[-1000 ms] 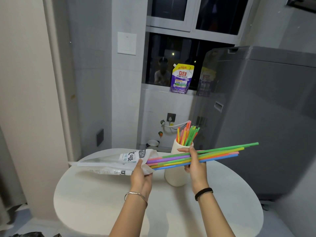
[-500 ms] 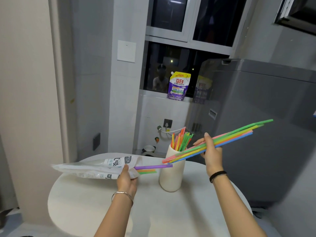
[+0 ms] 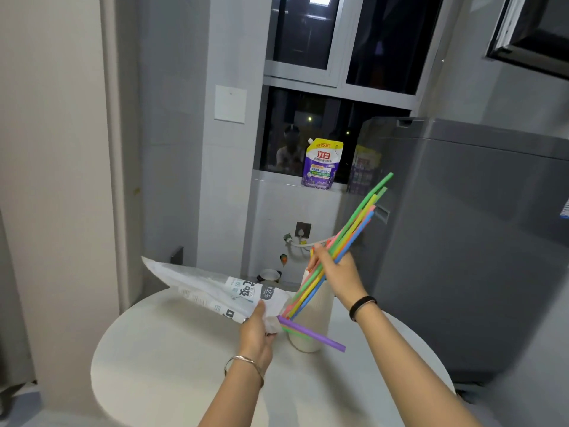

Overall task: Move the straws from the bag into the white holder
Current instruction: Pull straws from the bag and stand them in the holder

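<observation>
My left hand [image 3: 257, 332] grips the open end of a white printed straw bag [image 3: 215, 291], held tilted above the round table. A purple straw [image 3: 311, 332] and a green one stick out of the bag's mouth toward the right. My right hand [image 3: 337, 272] holds a bunch of coloured straws [image 3: 357, 223], steeply tilted, upper ends up and to the right, lower ends in front of the white holder [image 3: 317, 309]. The holder stands on the table behind the bunch, mostly hidden by my hand and the straws.
The round white table [image 3: 172, 365] carries the holder. A large grey appliance [image 3: 477, 241] stands close on the right. A purple detergent pouch [image 3: 321, 164] sits on the window sill behind. A wall with a socket and hose lies beyond the table.
My right hand has swung the bunch from nearly level to steep and moved it left, over the holder. The left hand has tilted the bag, its far end higher.
</observation>
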`<action>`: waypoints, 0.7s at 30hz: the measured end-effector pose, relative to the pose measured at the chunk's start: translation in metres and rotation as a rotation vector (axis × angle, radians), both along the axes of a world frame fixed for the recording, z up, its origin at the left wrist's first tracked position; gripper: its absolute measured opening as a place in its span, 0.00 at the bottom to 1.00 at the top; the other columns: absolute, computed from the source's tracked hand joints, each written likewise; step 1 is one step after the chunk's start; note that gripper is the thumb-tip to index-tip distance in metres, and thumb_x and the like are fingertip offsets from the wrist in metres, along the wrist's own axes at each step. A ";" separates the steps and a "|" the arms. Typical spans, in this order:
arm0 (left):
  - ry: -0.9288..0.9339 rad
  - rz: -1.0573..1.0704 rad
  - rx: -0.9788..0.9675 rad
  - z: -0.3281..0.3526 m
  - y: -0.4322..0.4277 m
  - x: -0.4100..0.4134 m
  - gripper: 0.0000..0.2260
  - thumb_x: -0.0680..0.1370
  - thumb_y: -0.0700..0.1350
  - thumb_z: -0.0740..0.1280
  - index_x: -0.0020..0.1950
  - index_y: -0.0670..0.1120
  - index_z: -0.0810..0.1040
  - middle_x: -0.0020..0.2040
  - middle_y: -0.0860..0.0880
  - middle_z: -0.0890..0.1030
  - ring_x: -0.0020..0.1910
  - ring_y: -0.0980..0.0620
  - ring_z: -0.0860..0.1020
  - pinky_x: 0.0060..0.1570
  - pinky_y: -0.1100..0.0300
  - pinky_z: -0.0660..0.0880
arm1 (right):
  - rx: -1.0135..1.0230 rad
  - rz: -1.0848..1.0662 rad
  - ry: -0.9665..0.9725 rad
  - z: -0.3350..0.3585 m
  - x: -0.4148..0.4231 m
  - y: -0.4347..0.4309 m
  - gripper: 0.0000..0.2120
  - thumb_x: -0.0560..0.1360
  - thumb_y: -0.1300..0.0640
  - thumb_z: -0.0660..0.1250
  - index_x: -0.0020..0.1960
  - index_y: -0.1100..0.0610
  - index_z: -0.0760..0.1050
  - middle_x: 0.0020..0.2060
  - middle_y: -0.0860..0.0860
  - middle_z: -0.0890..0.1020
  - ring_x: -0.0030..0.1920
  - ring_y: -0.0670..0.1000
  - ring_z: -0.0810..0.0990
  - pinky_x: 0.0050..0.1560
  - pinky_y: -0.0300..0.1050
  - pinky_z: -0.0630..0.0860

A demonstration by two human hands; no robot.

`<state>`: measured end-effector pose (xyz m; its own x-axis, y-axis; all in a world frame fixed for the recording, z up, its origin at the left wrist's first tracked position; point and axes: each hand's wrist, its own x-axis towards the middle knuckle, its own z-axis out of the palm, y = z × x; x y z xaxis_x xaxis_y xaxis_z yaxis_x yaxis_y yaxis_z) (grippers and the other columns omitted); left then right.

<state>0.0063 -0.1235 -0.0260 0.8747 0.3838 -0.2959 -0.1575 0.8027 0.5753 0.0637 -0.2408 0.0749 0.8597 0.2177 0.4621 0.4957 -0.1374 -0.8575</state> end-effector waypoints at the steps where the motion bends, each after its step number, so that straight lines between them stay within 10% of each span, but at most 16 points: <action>1: 0.003 -0.003 -0.005 0.001 -0.001 -0.001 0.18 0.81 0.40 0.58 0.71 0.37 0.66 0.66 0.37 0.75 0.53 0.40 0.77 0.51 0.49 0.74 | -0.016 -0.005 0.002 -0.001 0.000 0.002 0.23 0.79 0.55 0.60 0.26 0.57 0.74 0.26 0.49 0.79 0.30 0.41 0.79 0.39 0.35 0.76; 12: 0.008 -0.038 -0.142 0.004 0.000 0.000 0.16 0.81 0.38 0.59 0.69 0.39 0.67 0.45 0.43 0.77 0.36 0.46 0.79 0.26 0.58 0.79 | -0.166 0.014 0.085 -0.006 0.001 0.001 0.21 0.78 0.51 0.60 0.30 0.57 0.77 0.21 0.46 0.78 0.24 0.45 0.74 0.27 0.34 0.70; 21: 0.021 0.017 -0.126 -0.004 0.009 0.009 0.18 0.80 0.38 0.60 0.71 0.39 0.67 0.58 0.41 0.76 0.52 0.44 0.76 0.46 0.55 0.74 | -0.125 -0.148 0.055 0.045 0.038 -0.036 0.21 0.78 0.48 0.59 0.32 0.57 0.78 0.19 0.47 0.77 0.19 0.43 0.74 0.19 0.34 0.70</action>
